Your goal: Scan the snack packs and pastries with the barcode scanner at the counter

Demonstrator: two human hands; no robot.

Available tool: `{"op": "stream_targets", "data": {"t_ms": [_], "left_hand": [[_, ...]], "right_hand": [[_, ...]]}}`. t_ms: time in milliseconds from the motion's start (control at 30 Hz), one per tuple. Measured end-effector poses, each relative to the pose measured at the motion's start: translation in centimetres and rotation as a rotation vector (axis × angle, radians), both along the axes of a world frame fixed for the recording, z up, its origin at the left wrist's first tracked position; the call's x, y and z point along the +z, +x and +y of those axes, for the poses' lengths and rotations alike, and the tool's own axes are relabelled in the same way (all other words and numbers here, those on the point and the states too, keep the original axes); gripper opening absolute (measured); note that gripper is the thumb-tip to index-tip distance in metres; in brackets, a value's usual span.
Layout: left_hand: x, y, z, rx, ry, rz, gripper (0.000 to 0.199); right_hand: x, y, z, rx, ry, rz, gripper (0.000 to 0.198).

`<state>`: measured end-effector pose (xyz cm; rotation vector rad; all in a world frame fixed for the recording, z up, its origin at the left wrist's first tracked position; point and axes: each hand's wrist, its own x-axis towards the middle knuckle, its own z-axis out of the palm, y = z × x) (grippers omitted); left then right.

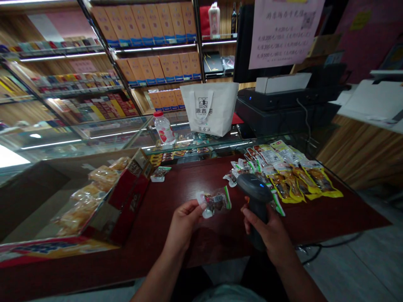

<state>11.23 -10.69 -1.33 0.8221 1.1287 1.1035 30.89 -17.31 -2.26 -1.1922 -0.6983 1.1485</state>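
My left hand [185,220] pinches one end of a small clear snack packet [218,200] with a green edge and dark pieces inside, held just above the dark red tabletop [220,239]. In my right hand [266,226] is a black barcode scanner [256,191] with a small blue light on its head, my fingers wrapped round its handle. Behind the scanner lies a pile of similar small packets [241,167]. Farther right are yellow-edged snack packs [299,180] with brown food inside. A single small packet [160,173] lies alone at the left, beside the box.
An open cardboard box [132,205] with wrapped bread-like items [91,193] stands at left. Behind the table is a glass counter [132,136] with a red-capped bottle [163,129] and a white paper bag [210,109]. A dark monitor [244,50] and printed sheet [283,35] rise at back right.
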Motion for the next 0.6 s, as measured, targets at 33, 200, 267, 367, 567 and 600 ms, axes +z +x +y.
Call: {"op": "stream_targets", "data": {"t_ms": [33, 200, 267, 367, 567, 600], "left_hand": [[0.0, -0.2, 0.4, 0.037, 0.033, 0.029, 0.044], [0.1, -0.6, 1.7, 0.137, 0.139, 0.115, 0.046], [0.1, -0.6, 2.0, 0.146, 0.152, 0.120, 0.046], [-0.1, -0.4, 2.4, 0.148, 0.162, 0.112, 0.046], [-0.4, -0.1, 2.6, 0.148, 0.189, 0.148, 0.044], [-0.4, -0.1, 2.6, 0.147, 0.190, 0.148, 0.044]], "right_hand": [[0.2, 0.1, -0.3, 0.023, -0.002, -0.029, 0.051], [0.8, -0.3, -2.2, 0.200, -0.010, -0.099, 0.049], [1.0, -0.8, -2.6, 0.249, -0.004, -0.126, 0.050], [1.1, -1.2, -2.8, 0.292, -0.002, -0.155, 0.050], [1.3, -1.2, -2.7, 0.283, -0.015, -0.205, 0.049], [1.3, -1.2, -2.7, 0.284, -0.013, -0.211, 0.049]]}}
